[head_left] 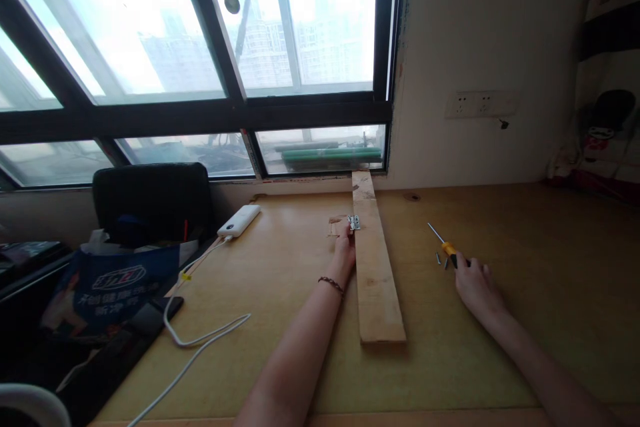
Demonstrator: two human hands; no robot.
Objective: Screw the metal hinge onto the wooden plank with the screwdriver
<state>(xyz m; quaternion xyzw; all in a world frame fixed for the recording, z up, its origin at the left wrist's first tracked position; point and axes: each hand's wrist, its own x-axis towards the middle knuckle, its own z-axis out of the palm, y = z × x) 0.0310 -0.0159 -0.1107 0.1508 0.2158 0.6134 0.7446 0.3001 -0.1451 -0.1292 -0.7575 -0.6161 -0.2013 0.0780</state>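
A long wooden board (377, 273) lies lengthwise on the desk, its far end close to the window. Near the board's far part, a small silvery hinge (355, 222) sits at its left edge. My left hand (345, 245) is closed at that hinge, pinching it against the board, with the fingertips partly hidden. To the right, my right hand (475, 283) is wrapped around the handle of a yellow and black screwdriver (448, 249), whose shaft points away and to the left. Two small screws (439, 258) lie beside the screwdriver on the desk.
A white power bank (239, 221) with a white cable (200, 341) is on the left of the yellowish desk (280, 267). Beyond the desk's left edge stand a black chair (153, 197) and a blue bag (115, 290). Wall sockets (473, 105) are at the back.
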